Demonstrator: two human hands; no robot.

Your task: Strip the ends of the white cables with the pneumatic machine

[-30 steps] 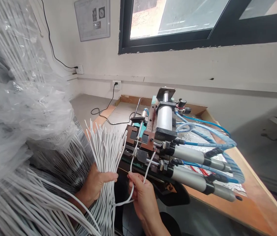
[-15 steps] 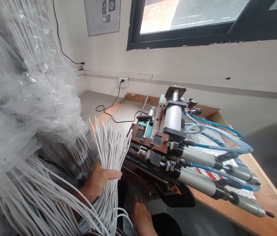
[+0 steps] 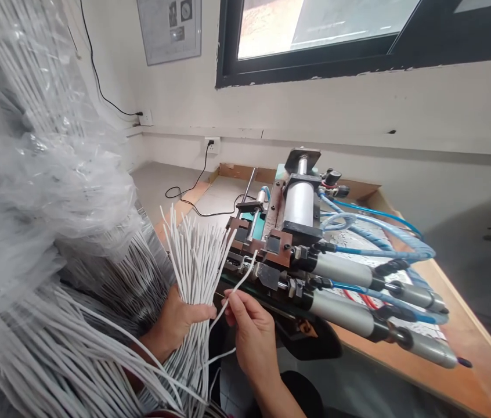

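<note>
My left hand (image 3: 174, 322) is wrapped round a thick bundle of light grey cables (image 3: 195, 249), their cut ends fanning upward. Just right of the bundle, my right hand (image 3: 252, 334) pinches a single grey cable (image 3: 242, 281) between thumb and fingers. That cable's tip points up toward the front of a pneumatic machine (image 3: 274, 247) with brown plates and dark jaws. The tip stands close before the plates; whether it touches them I cannot tell.
Large cable bundles in clear plastic wrap (image 3: 54, 180) fill the left side. Metal cylinders (image 3: 341, 313) and blue air hoses (image 3: 385, 253) extend right over the wooden table (image 3: 467, 380). A black cord (image 3: 197, 203) runs from a wall socket (image 3: 212, 145) across the tabletop.
My right hand has risen from low beside my lap and now pinches one cable, drawn away from the bundle toward the machine. The left hand keeps its hold. The view has shifted slightly.
</note>
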